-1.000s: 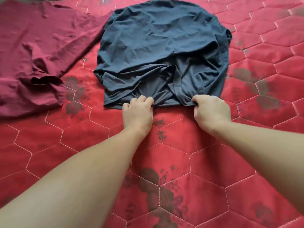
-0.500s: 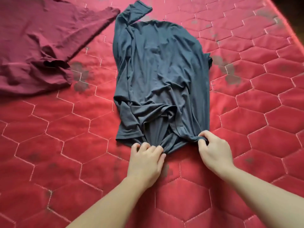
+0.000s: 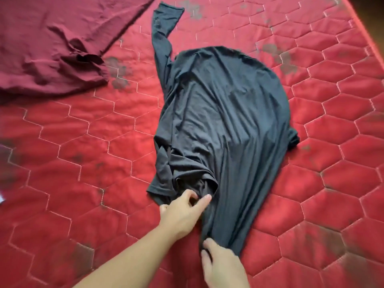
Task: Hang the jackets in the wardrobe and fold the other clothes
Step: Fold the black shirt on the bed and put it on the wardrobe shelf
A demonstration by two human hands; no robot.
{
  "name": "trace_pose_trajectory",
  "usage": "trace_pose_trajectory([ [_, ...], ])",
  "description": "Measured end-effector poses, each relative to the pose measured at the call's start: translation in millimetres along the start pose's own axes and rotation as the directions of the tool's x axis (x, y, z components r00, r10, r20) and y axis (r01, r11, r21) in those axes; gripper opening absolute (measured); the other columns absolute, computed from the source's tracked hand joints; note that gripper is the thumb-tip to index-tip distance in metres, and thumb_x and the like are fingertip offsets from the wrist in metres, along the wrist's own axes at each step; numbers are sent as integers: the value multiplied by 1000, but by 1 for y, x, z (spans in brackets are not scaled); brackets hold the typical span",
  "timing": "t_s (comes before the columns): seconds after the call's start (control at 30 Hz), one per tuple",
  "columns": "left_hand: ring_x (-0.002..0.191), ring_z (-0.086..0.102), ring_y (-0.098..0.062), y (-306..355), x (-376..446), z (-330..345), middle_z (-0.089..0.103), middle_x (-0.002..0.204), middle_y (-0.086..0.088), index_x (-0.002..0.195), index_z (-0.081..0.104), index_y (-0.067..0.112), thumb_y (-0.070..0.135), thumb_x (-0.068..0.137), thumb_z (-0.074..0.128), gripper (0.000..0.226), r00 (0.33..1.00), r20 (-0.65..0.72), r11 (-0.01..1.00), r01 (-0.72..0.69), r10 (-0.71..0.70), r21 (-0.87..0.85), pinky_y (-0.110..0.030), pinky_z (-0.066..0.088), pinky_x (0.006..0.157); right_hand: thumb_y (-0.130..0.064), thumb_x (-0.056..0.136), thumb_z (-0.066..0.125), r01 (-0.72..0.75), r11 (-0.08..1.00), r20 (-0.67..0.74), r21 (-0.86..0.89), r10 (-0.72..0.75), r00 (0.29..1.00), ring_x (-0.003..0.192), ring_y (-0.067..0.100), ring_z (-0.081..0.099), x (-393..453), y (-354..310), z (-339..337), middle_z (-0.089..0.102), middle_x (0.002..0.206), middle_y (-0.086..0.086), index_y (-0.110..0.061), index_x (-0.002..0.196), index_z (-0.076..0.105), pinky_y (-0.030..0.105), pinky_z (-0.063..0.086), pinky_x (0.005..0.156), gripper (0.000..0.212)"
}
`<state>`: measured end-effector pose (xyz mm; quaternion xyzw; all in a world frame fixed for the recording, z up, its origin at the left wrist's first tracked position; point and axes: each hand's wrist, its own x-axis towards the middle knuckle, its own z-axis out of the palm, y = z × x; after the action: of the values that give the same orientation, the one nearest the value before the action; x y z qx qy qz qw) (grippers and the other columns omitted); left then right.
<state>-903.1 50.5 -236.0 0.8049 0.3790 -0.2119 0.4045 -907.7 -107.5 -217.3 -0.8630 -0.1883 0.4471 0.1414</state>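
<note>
Fingers of the left hand [image 3: 182, 210] lay half spread on the near end of the dark grey shirt [image 3: 224, 125], the forefinger stretched out flat on the cloth and the thumb bent close to it beside a gathered opening in the fabric; whether any cloth was caught between thumb and forefinger could not be told. The right hand [image 3: 220, 265] sat nearer the camera, at the lowest tip of the same shirt, with its thumb and fingertips closed on the drawn-out corner of the hem. Both forearms came in from the bottom edge of the view, the left one crossing diagonally from the lower left.

From the pinched corner the shirt widened away from the person and lay flat, though wrinkled, on the bed [image 3: 83, 154], its far edge rounded. One long sleeve [image 3: 164, 32] ran on from its left shoulder toward the top of the view, the cuff lying farthest away. A small bunch of cloth stuck out at the shirt's right edge.

A maroon garment [image 3: 52, 44] lay crumpled in the upper left, well apart from the shirt. The bed's cover was red, quilted in hexagons, with faded dark flower prints scattered over it.
</note>
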Motion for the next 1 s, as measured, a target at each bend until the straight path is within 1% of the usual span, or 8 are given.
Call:
trace_pose_trajectory([
  [0.2, 111, 58, -30, -17, -17, 3, 67, 114, -3, 131, 40, 28, 31, 86, 50, 46, 996, -40, 954, -59, 74, 293, -34, 34, 86, -40, 82, 42, 119, 988, 174, 101, -135, 976, 104, 19, 61, -29, -41, 45, 63, 109, 4, -23, 107, 54, 26, 46, 88, 33],
  [0.3, 106, 59, -35, -33, -21, -5, 68, 112, -9, 125, 45, 25, 31, 89, 53, 37, 993, -83, 959, -59, 85, 276, -35, 41, 82, -30, 81, 57, 257, 929, -222, 266, -200, 954, 89, 16, 61, -20, -28, 22, 61, 90, -1, -20, 89, 64, 31, 48, 84, 15],
  [0.4, 101, 61, -36, -50, -22, -15, 69, 107, -9, 119, 50, 24, 30, 91, 52, 29, 992, -103, 964, -46, 75, 260, -36, 44, 78, -17, 77, 77, 131, 932, -605, 339, 109, 789, 106, 25, 51, 26, 16, -32, 54, 111, 10, -12, 108, 63, 36, 39, 99, 34],
  [0.53, 100, 62, -34, -65, -24, -27, 70, 107, -7, 118, 54, 27, 21, 91, 51, 29, 994, -97, 988, -37, 52, 152, -40, 49, 80, -38, 75, 79, -227, 863, -427, 452, 433, 794, 112, 34, 53, 74, 34, -73, 56, 121, 18, -8, 117, 56, 34, 39, 92, 57],
  [0.73, 111, 54, -35, -75, -20, -66, 61, 120, -12, 125, 52, 29, 18, 84, 58, 42, 924, -369, 956, 191, -100, 220, -43, 43, 92, -24, 78, 61, -107, 975, -165, 194, 140, 976, 84, 34, 61, 67, -22, -30, 67, 80, 14, -11, 59, 46, 30, 34, 63, 27],
  [0.83, 118, 45, -31, -56, -30, -63, 51, 125, -4, 131, 51, 32, 29, 74, 71, 61, 830, -522, 884, 80, 196, 460, -49, 31, 98, -28, 79, 60, -10, 990, 3, 140, 10, 1000, 85, 35, 57, 43, -41, 8, 65, 85, 15, -12, 59, 37, 29, 29, 62, 34],
  [0.9, 118, 48, -27, -32, -33, -44, 56, 122, 2, 123, 58, 33, 43, 74, 66, 51, 779, -453, 836, -158, 433, 526, -47, 31, 97, -33, 82, 61, 81, 987, 76, 139, -92, 993, 88, 34, 59, 31, -44, 18, 67, 87, 13, -13, 64, 46, 32, 35, 64, 31],
  [1.0, 122, 46, -22, 7, -22, -3, 52, 128, 6, 133, 49, 37, 68, 77, 58, 64, 941, -89, 890, -275, 327, 363, -41, 39, 99, -32, 88, 62, 259, 949, 156, 180, -288, 945, 93, 25, 62, 19, -39, 9, 71, 99, 10, -19, 86, 67, 28, 46, 76, 14],
])
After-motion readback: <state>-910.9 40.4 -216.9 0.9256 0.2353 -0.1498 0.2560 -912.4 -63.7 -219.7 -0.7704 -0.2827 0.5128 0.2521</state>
